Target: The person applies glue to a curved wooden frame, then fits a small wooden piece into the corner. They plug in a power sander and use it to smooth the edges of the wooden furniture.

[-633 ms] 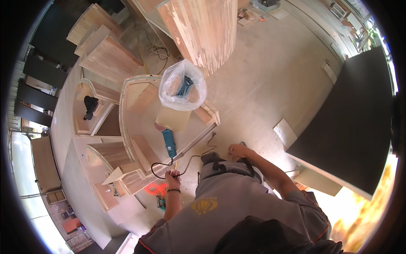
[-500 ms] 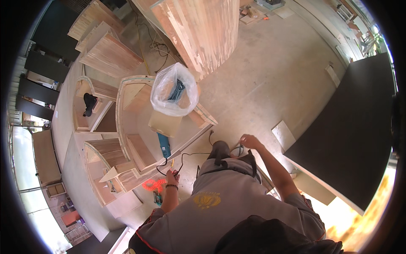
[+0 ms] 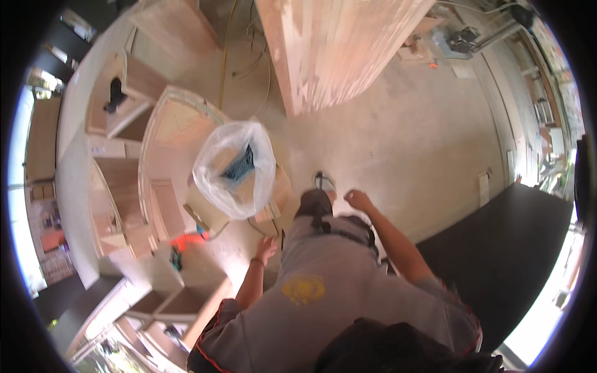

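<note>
My left hand [image 3: 266, 250] hangs beside my body, just below the dark power cord [image 3: 266, 225]. Motion smears its fingers, and whether it touches the cord does not show. On the other side my right hand [image 3: 357, 199] is held in front of my hip with its fingers curled in and nothing visible in them. Ahead of the left hand, a clear plastic bag [image 3: 261, 149] lines a cardboard box [image 3: 205, 214]. Dark, thin pieces [image 3: 241, 165] lie inside the bag, their kind too blurred to make out.
Curved wooden cabinet frames [image 3: 146, 155] stand on the left. A tall wooden piece [image 3: 342, 50] rises ahead. To the right lies a large black panel [image 3: 504, 255]. An orange coiled hose [image 3: 186, 240] rests on the floor near the left hand, beside a green tool [image 3: 176, 258].
My view has shifted forward and turned, and the bag with its box now appears nearer. The blue power tool beside the box is no longer visible. My left hand has moved away from the hose.
</note>
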Available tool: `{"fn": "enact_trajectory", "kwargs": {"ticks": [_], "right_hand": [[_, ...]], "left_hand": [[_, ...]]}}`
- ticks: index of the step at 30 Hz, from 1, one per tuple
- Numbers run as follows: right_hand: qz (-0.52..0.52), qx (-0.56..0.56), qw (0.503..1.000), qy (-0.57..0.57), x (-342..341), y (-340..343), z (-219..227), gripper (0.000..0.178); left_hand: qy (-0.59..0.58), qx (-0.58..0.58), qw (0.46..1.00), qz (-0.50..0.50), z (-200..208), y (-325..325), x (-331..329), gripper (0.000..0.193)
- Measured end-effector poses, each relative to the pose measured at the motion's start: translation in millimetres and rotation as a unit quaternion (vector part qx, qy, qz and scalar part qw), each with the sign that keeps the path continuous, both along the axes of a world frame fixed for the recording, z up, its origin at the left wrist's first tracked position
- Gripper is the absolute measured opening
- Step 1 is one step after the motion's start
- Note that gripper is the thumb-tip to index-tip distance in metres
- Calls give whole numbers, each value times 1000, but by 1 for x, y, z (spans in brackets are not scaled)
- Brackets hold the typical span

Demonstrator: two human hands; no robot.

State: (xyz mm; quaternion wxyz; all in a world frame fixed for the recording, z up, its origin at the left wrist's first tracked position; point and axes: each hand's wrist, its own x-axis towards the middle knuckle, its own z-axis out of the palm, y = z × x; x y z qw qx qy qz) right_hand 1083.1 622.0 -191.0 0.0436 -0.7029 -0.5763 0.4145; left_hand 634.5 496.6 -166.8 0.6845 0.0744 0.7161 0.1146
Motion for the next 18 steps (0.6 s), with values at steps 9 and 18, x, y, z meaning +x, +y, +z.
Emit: {"fn": "enact_trajectory", "kwargs": {"ticks": [9, 18], "right_hand": [[229, -57, 971, -22, -29, 244, 24, 41], [436, -71, 889, -117, -211, 444, -14, 38]], "left_hand": [[194, 264, 920, 214, 108, 71, 127, 89], [234, 290, 851, 371, 169, 168, 173, 77]]}}
